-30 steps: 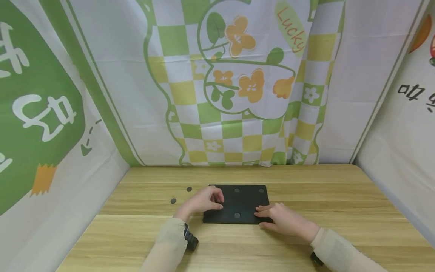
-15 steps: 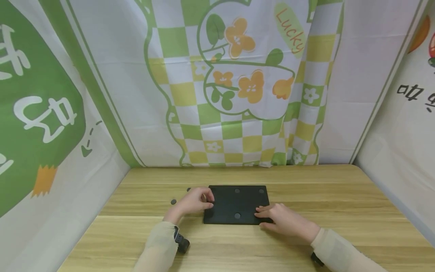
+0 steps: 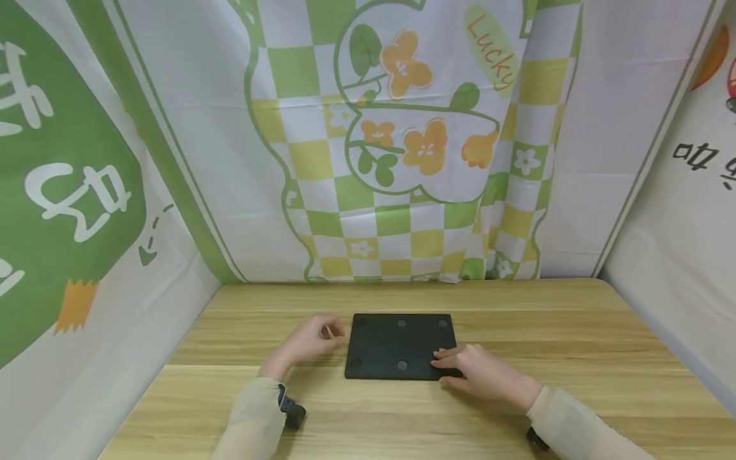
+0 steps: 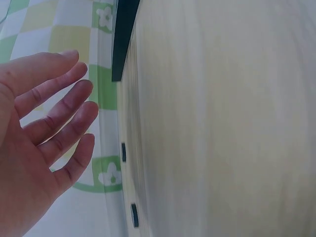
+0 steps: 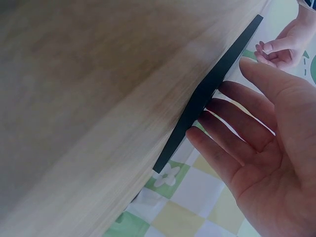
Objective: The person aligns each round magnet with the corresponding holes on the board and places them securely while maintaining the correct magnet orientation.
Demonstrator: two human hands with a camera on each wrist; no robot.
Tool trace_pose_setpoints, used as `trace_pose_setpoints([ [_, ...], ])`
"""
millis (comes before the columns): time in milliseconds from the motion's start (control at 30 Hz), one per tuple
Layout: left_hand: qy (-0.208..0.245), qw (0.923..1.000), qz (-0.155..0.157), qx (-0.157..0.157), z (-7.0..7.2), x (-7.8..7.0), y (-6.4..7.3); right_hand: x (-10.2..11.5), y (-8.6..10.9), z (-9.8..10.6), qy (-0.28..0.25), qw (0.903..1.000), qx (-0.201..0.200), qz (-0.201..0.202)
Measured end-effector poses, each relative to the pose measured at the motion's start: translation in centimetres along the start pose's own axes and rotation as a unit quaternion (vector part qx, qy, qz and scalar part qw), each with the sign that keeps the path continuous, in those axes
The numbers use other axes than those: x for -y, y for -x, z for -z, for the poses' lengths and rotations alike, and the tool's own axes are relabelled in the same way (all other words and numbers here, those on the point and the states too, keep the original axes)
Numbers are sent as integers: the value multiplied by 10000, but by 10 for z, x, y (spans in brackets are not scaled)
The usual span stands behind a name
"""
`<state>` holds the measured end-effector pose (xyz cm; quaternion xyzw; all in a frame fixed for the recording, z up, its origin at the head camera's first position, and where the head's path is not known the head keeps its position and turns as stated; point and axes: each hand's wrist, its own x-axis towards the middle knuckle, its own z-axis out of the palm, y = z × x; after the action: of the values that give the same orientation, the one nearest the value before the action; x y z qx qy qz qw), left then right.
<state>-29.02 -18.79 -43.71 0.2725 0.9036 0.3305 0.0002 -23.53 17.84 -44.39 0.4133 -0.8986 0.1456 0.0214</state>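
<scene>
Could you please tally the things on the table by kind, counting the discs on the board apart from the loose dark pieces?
Board: 1
Discs seen on the board: 5
Loose dark pieces: 2
Total: 8 visible; the right hand covers one corner of the board, so a disc there cannot be ruled out.
</scene>
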Motion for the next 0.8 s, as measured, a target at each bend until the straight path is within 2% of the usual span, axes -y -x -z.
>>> trace_pose_setpoints([
  [800, -46, 9973, 650, -332, 28, 34, 28, 1, 0, -2, 50, 9999, -84, 28],
])
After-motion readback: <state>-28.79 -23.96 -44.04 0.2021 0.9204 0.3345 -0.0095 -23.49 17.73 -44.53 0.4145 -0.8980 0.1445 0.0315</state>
